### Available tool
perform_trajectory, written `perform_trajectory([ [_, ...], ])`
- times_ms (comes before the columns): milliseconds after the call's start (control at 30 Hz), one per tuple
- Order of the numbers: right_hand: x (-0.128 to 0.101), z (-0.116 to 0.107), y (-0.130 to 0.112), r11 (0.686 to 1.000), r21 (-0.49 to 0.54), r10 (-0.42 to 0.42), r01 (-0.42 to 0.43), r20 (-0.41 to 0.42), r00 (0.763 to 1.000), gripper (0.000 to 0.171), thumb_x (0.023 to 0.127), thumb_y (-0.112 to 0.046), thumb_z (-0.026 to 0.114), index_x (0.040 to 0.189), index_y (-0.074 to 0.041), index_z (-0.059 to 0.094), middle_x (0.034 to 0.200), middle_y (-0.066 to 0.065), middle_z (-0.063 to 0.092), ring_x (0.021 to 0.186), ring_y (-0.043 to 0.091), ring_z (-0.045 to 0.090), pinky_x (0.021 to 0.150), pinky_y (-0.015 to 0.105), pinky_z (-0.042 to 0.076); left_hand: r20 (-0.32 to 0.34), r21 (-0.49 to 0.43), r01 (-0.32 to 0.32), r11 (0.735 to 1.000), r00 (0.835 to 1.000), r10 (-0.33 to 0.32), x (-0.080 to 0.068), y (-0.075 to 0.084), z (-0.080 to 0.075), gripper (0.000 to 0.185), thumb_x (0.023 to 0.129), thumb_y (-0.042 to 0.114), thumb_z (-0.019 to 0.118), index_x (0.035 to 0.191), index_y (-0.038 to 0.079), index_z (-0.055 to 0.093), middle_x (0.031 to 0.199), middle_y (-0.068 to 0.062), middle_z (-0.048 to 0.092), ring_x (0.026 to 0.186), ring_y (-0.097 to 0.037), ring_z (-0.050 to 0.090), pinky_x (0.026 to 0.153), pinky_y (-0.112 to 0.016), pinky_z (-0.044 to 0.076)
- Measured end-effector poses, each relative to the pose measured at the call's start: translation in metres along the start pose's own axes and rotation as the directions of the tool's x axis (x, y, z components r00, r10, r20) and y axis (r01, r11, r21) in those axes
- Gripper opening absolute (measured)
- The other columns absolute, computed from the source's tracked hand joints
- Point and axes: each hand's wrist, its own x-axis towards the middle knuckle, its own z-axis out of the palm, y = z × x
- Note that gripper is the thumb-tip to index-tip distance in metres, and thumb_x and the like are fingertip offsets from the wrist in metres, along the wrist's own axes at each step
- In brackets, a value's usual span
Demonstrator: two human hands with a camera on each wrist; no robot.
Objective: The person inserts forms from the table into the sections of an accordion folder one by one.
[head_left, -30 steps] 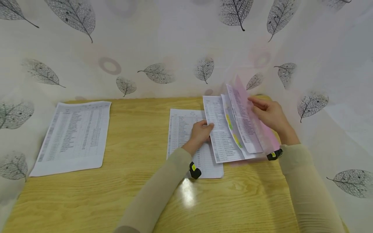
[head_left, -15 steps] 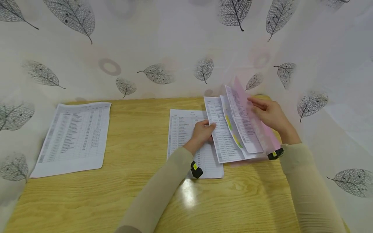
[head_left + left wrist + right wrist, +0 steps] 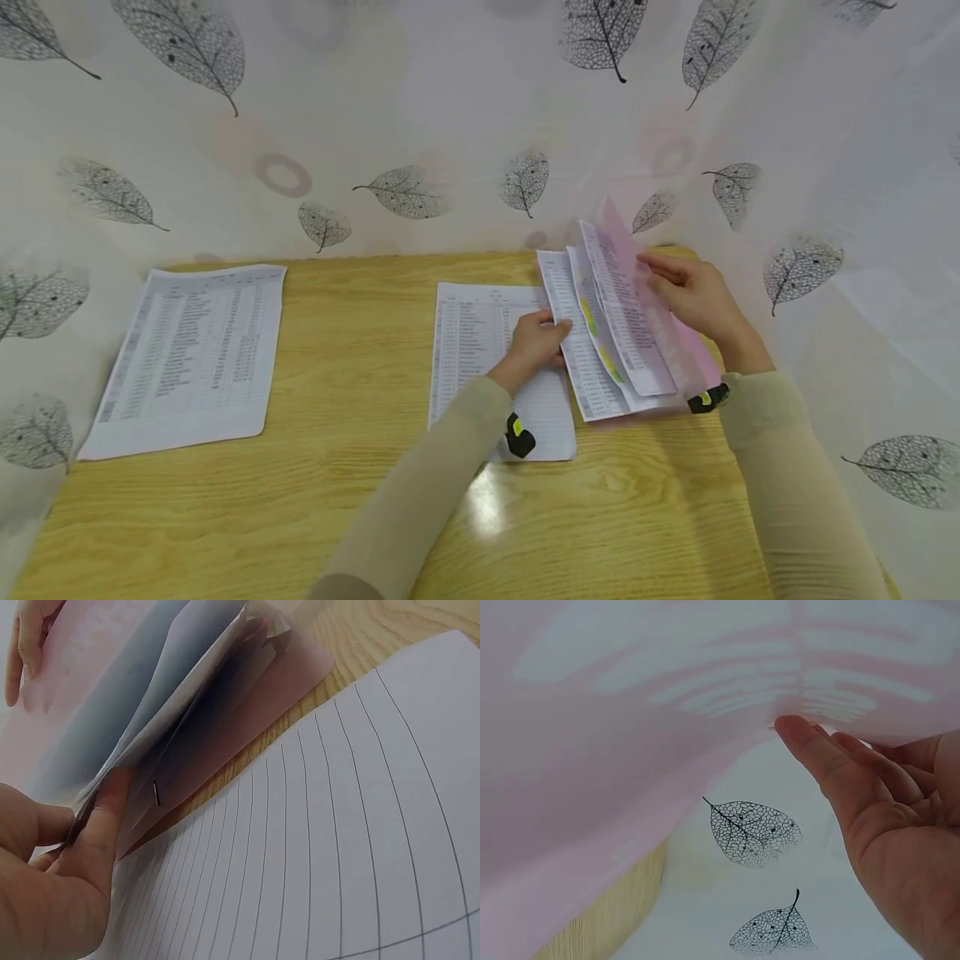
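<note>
**While the pink folder stood open, both hands worked its sheets**

Only the left-wrist view showed a staple (image 3: pixel 156 793) in the pages. On the bench (image 3: pixel 337 500), the pink folder (image 3: pixel 693 354) stood propped by the right hand (image 3: pixel 693 292), fingers straight against its cover. The left hand (image 3: pixel 540 337) pinched the sheets' (image 3: pixel 592 367) edge.

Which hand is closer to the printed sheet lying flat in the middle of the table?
Left. The left hand is right over the middle sheet, pinching pages above it. The right hand is off to its right, holding up the pink folder.
</note>
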Motion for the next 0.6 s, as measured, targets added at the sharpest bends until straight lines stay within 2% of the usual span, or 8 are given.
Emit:
perform_trajectory([
  [200,-0.002,-0.001,0.000,1.000,-0.014,0.007,-0.007,-0.017,1.000,0.042,0.106,-0.014,0.059,0.146,-0.003,0.061,0.149,0.023,0.060,0.109,-0.017,0.054,0.082,-0.001,0.046,0.023,-0.006,0.008,1.000,1.000,-0.008,0.001,-0.003,0.000,0.034,0.105,0.022,0.067,0.132,0.003,0.069,0.093,-0.019,0.077,0.064,-0.017,0.071,0.059,-0.030,0.064],
  [400,-0.002,-0.004,-0.001,1.000,-0.020,-0.021,0.020,-0.032,0.999,0.041,0.106,-0.012,0.059,0.145,-0.002,0.062,0.148,0.022,0.060,0.109,-0.018,0.051,0.082,-0.002,0.044,0.075,-0.093,0.041,0.995,0.997,-0.034,0.003,-0.008,-0.011,0.032,0.104,0.020,0.066,0.128,-0.001,0.067,0.089,-0.022,0.077,0.060,-0.015,0.070,0.060,-0.033,0.065],
  [600,-0.001,-0.005,0.002,1.000,-0.006,-0.016,0.016,-0.036,0.999,0.041,0.106,-0.011,0.057,0.145,-0.001,0.062,0.149,0.022,0.059,0.109,-0.019,0.051,0.082,-0.002,0.044,0.104,-0.174,0.053,0.983,0.994,-0.035,0.000,-0.007,-0.020,0.030,0.105,0.010,0.060,0.130,-0.006,0.063,0.087,-0.020,0.074,0.061,-0.018,0.072,0.062,-0.034,0.066],
])
